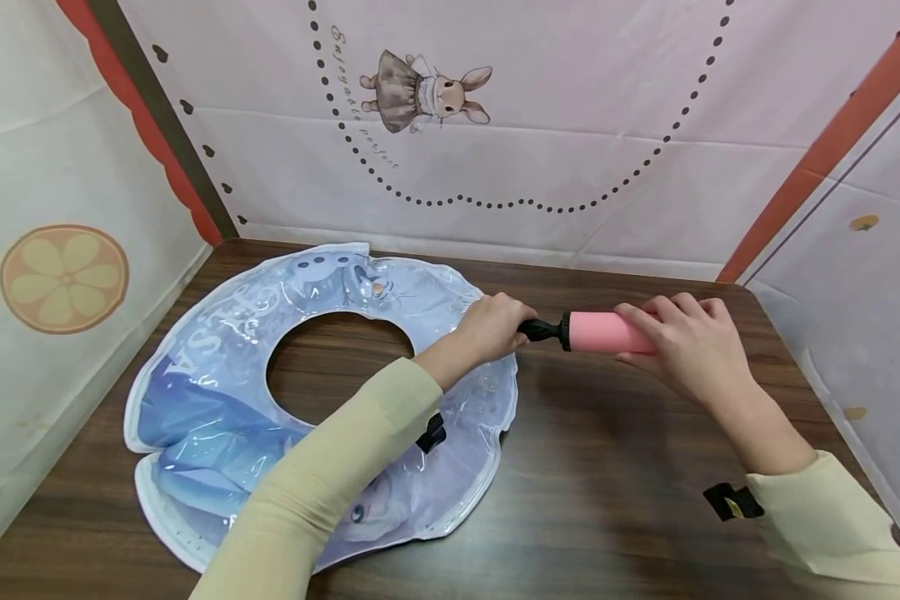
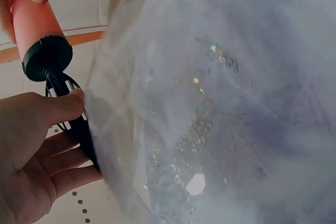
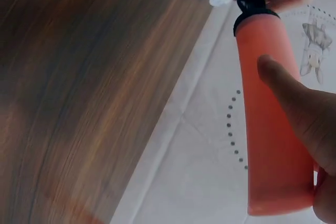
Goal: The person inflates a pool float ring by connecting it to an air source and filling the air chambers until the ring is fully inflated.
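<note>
A pink hand air pump (image 1: 600,332) with a black end is held level above the table, over the right side of a blue and lilac swim ring (image 1: 210,408). My left hand (image 1: 492,327) grips the black handle (image 2: 83,135) at the pump's left end, close beside the ring's edge. Around the pink barrel (image 3: 268,124) curl the fingers and thumb of my right hand (image 1: 690,346). The ring lies partly puffed and wrinkled, with glitter inside its clear part. Whether the pump joins the ring's valve is hidden behind my left hand.
Under the ring is a dark brown wooden table (image 1: 607,500). Printed white cloth walls stand behind (image 1: 570,125) it and at both sides. A black strap (image 1: 732,502) hangs by my right sleeve, and another (image 1: 431,433) by my left.
</note>
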A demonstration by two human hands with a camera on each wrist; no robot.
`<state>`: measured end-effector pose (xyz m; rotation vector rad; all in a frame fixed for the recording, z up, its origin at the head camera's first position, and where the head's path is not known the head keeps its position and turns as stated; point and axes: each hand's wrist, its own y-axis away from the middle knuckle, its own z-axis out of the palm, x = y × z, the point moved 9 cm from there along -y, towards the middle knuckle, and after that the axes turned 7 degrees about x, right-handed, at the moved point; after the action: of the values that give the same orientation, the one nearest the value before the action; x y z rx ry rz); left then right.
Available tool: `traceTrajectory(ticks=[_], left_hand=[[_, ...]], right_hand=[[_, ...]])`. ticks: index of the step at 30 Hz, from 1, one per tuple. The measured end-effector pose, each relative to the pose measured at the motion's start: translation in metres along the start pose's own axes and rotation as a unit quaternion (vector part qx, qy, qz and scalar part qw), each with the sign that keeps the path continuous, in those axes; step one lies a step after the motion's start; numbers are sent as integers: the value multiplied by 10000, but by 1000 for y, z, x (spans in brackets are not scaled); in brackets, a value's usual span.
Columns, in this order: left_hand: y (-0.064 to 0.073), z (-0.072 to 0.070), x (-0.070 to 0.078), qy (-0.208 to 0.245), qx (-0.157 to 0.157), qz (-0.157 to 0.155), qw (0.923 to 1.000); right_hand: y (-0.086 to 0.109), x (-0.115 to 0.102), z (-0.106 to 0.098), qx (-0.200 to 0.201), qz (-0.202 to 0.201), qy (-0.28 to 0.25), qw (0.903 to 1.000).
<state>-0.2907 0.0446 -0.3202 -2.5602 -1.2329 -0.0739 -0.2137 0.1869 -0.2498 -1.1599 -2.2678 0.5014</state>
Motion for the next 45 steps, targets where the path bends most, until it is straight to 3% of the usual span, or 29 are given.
traceTrajectory(ticks=[6,14,17,23,31,37,45], left_hand=[[-1,4,-3,-11,-188,-124,9997],[2,3,-6,-150,-54,-126,9998],[2,2,-6,-227,24,-101,9997],[1,-4,0,-303,177,53,9994],[0,-5,1,-300,245,41,9992],[0,-2,-2,-85,254,-4,9996],[1,2,-4,-121,149,-8,9998]], right_hand=[[23,31,-3,-460,491,-151,9976],[55,79,-24,-729,1070,163,9914],[49,72,-25,-564,900,96,9943],[16,28,-12,-119,245,-108,9996],[-5,-1,0,165,-51,99,9998],[1,5,1,94,29,59,9999],[32,44,-15,-207,583,-87,9980]])
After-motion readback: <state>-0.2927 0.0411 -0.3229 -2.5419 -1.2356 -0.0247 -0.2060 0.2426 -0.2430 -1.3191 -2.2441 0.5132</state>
